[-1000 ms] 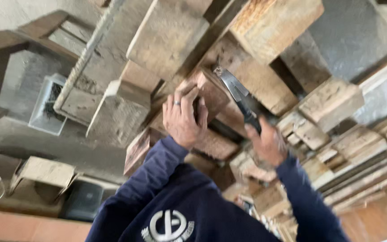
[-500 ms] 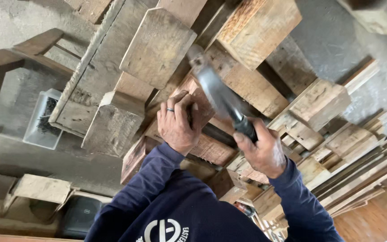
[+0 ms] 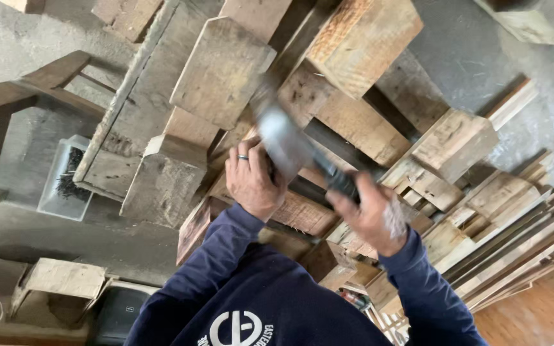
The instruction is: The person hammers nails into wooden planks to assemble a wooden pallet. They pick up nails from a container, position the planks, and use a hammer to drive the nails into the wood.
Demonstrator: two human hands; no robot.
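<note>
My left hand, with a ring on one finger, presses on the end of a reddish wooden block in a heap of timber. My right hand grips the dark handle of a hatchet-like tool. Its grey metal head is motion-blurred and sits just above and beside my left hand's fingers, over the block. My dark blue sleeves and sweatshirt fill the lower middle of the view.
Thick weathered beams and offcuts lie piled all around the hands. A bundle of thin boards lies to the right. On the left are a clear plastic bin of dark bits, a wooden frame and an open cardboard box.
The tool has swung from a raised position on the right down and left toward the block under my left hand. My left hand has stayed on the block.
</note>
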